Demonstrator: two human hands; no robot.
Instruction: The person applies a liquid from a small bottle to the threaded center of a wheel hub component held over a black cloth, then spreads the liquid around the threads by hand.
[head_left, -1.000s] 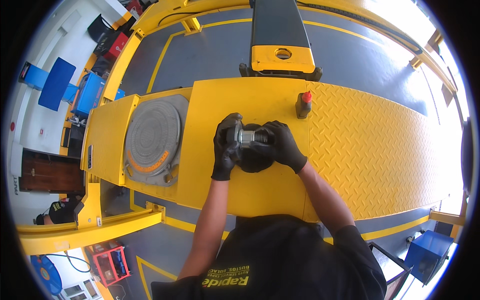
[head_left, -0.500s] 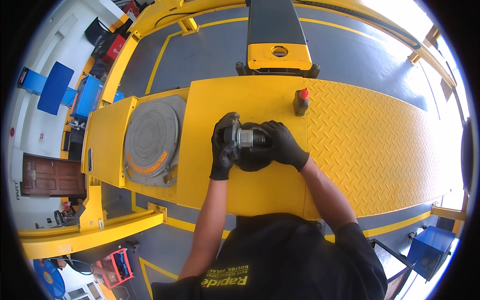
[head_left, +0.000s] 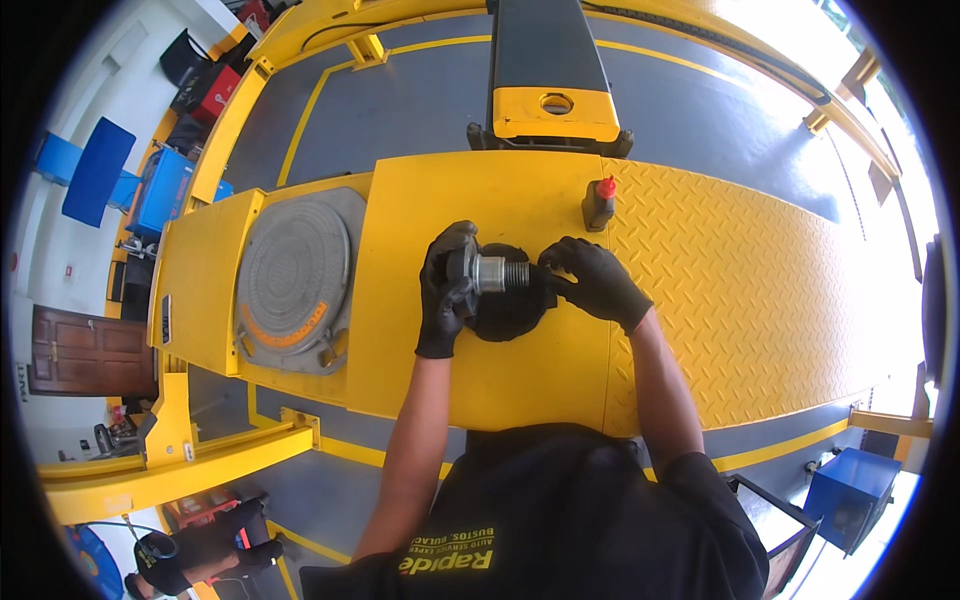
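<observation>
Above the yellow platform, my gloved left hand (head_left: 448,285) is closed around the dark flanged end of a threaded metal shaft (head_left: 490,273). The shaft points right, with a smooth silvery collar and a finer threaded tip. Just past that tip is my gloved right hand (head_left: 600,283), its fingers bent toward the thumb in a pinch. Whatever they may hold is too small or hidden to name. Beneath the shaft, a rounded black part (head_left: 508,315) shows between my hands, partly covered by the shaft and left hand.
A small dark bottle with a red cap (head_left: 600,204) stands at the far right of the smooth yellow platform (head_left: 440,390). Diamond-patterned plate (head_left: 730,300) continues rightward. A round grey turntable (head_left: 295,265) lies to the left. Another person (head_left: 205,550) is at the lower left.
My right hand has drawn back to the right from the shaft, baring its threaded tip. My left hand keeps its hold. Another person has come into view at the lower left.
</observation>
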